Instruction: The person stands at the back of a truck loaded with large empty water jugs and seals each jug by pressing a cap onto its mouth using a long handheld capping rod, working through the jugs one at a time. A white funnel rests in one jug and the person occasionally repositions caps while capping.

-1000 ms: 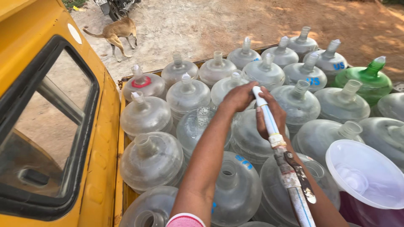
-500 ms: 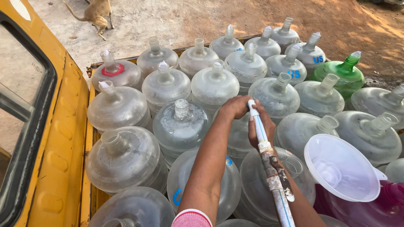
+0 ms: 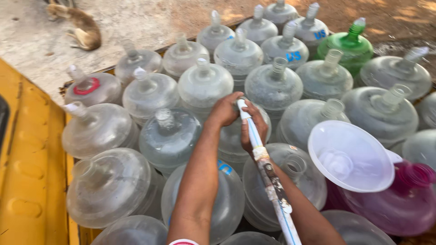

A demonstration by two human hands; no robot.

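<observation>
Over a truck bed packed with water jugs: two bare arms reach down from the bottom edge of the frame.
Left hand: the left hand (image 3: 225, 110) is curled shut over the top of a clear jug (image 3: 236, 136) in the middle of the load, right at the end of the pipe.
Right hand: the right hand (image 3: 254, 131) is closed around the white pipe (image 3: 265, 170) just below its tip, fingers wrapped tight.
Pipe: the white pipe runs up from the bottom edge between the two forearms; its tip meets the neck of the clear jug under both hands. A band of pale tape and a dark, scuffed stretch mark its middle.
Neck of the jug: hidden by the hands, so whether the pipe goes inside cannot be told.
Jugs: large clear plastic water jugs (image 3: 203, 84) stand upright, shoulder to shoulder, across the whole bed.
Green jug: one green jug (image 3: 352, 47) stands in the far right rows.
Pink jug: a pink jug (image 3: 399, 204) sits at the near right.
Funnel: a wide translucent white funnel (image 3: 349, 156) rests tilted on the pink jug, just beside the right forearm.
Vehicle: a yellow body panel (image 3: 32, 181) runs along the left edge.
Ground: a tan dog (image 3: 81, 29) is on the pale pavement beyond the load.
</observation>
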